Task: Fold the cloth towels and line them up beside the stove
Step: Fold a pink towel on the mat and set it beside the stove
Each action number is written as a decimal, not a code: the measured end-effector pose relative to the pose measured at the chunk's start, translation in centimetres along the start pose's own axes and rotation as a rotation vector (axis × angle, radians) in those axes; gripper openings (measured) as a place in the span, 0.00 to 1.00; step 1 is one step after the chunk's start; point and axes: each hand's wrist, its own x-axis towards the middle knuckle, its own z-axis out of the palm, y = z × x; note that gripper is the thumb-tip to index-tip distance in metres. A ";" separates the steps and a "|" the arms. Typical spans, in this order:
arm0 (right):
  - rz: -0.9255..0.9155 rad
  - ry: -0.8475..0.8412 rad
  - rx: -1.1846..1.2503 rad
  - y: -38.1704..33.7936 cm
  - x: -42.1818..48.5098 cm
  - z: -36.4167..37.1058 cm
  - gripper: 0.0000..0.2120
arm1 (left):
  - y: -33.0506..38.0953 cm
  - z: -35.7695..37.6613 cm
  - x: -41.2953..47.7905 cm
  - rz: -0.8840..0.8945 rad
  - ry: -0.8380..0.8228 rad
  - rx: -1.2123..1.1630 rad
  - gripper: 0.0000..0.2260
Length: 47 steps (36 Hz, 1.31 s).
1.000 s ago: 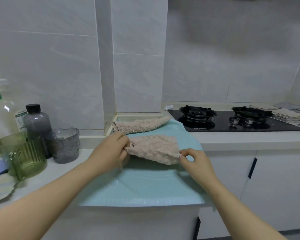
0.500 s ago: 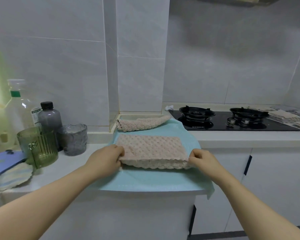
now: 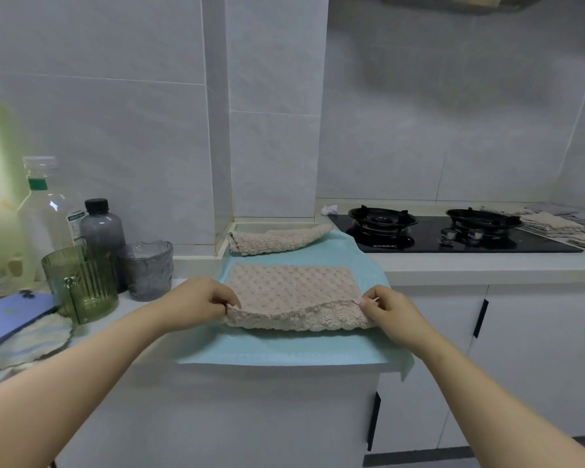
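Head view, lower middle: I hold a beige dimpled towel (image 3: 291,285) by its two near corners. My left hand (image 3: 196,300) pinches the left corner between thumb and curled fingers, and my right hand (image 3: 390,310) pinches the right corner the same way. The near edge is lifted off a teal mat (image 3: 284,347) while the far part lies flat on it. At the mat's far edge, against the tiled wall, lies a second beige towel (image 3: 277,238), loosely rolled. Right of the mat sits the black stove (image 3: 453,238), and past it, at the right edge of the frame, folded towels (image 3: 554,224) lie on the counter. At centre left stand a green ribbed cup (image 3: 81,285) and a grey glass tumbler (image 3: 147,270) just beside it. Behind them are a smoky bottle (image 3: 102,228) with a black cap and a clear bottle (image 3: 44,211) with a green band. Whether any of these holds liquid I cannot tell. A purple phone (image 3: 11,315) lies on a wavy cloth (image 3: 24,344) at the left edge.
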 end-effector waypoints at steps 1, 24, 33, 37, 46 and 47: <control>-0.006 -0.006 -0.002 0.1 0.0 0.0 0.04 | -0.1 -0.1 0.0 0.004 -0.038 0.007 0.13; 0.098 0.204 0.182 0.1 3.8 1.1 0.05 | -1.9 0.2 2.9 -0.245 0.313 -0.649 0.02; 0.136 0.372 0.293 0.2 9.3 2.2 0.08 | -3.3 1.1 9.8 -0.460 0.377 -0.430 0.07; 0.163 0.407 0.254 0.8 11.6 2.4 0.10 | -3.4 1.2 12.0 -0.476 0.359 -0.187 0.12; 0.233 0.379 0.146 1.9 16.1 3.8 0.11 | -4.1 3.2 16.3 -0.384 0.334 0.263 0.06; 0.250 0.364 0.136 2.1 16.5 3.8 0.10 | -4.0 3.6 16.6 -0.387 0.309 0.310 0.07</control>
